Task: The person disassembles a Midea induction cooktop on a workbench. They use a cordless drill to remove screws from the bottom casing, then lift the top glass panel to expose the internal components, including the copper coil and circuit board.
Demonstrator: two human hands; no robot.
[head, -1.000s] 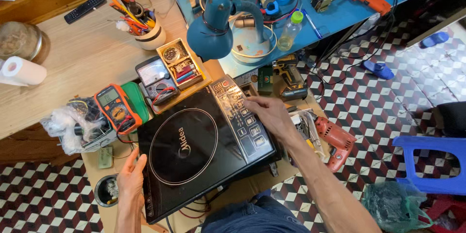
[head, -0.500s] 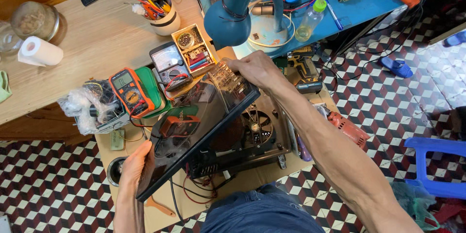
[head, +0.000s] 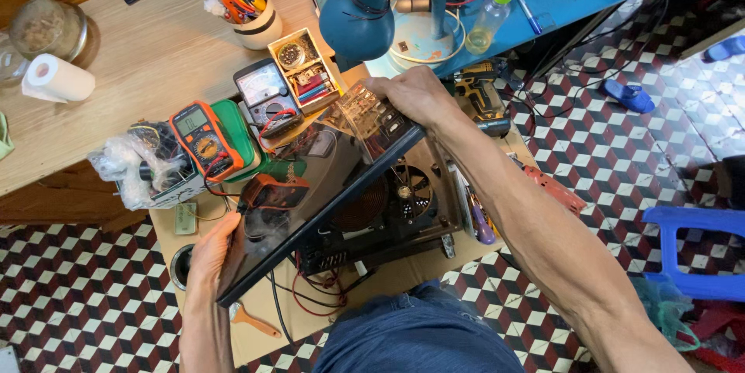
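Since the earlier frames, the glass top [head: 310, 187] has been swung up from flat on the cooker to a steep tilt, hinged along its left edge, so that the base [head: 396, 210] beneath is laid open. The top is held at two opposite ends so that it can be turned without twisting: the left hand [head: 213, 256] is closed around its lower near corner, and the right hand [head: 415, 93] is gripped over the far upper edge, beside the control panel [head: 365, 113]. Inside the base, the coil [head: 361, 210] and the fan [head: 411, 183] are exposed. Red and black wires [head: 310, 295] are seen trailing from the near side of the base, which may be why the top is kept close to it rather than carried off.

The cooker rests on a sheet of cardboard [head: 256, 334] over a low stand, apparently to give a working surface. Two meters, an orange one [head: 203, 136] and a black one [head: 264, 93], are kept just beside the raised top, within reach, with a parts box [head: 303, 70] behind them. A blue lamp [head: 361, 16] is bent over the work. A drill [head: 481, 93] lies on the right.
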